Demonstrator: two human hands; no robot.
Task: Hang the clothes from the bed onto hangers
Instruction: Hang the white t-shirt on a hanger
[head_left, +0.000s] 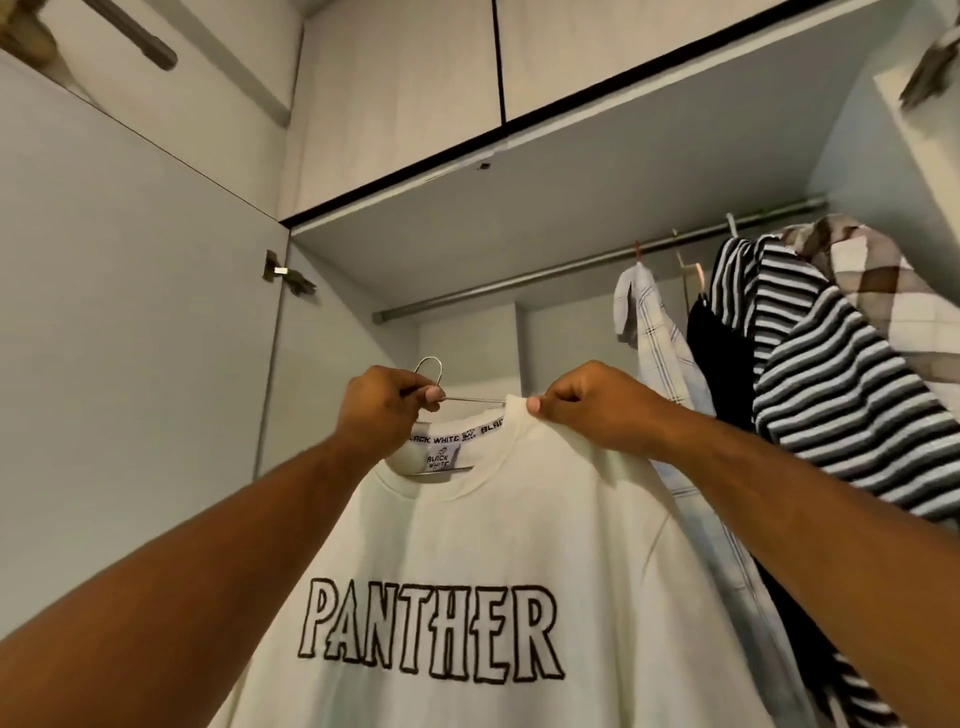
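Note:
A cream T-shirt (467, 551) with "PANTHER" printed on its chest hangs in front of me, held up inside an open wardrobe. A thin metal hanger (470, 399) sits in its neck, with the hook sticking out at the upper left. My left hand (382, 410) grips the hanger wire just below the hook. My right hand (587, 402) pinches the shirt's collar at the right side of the neck. The lower part of the hanger is hidden inside the shirt.
A metal rail (519, 280) runs across the wardrobe above the shirt. At its right end hang a pale checked shirt (654, 343), a black garment (719, 358), a black-and-white striped top (831, 374) and a brown plaid shirt (883, 280). An open wardrobe door (130, 312) stands at the left.

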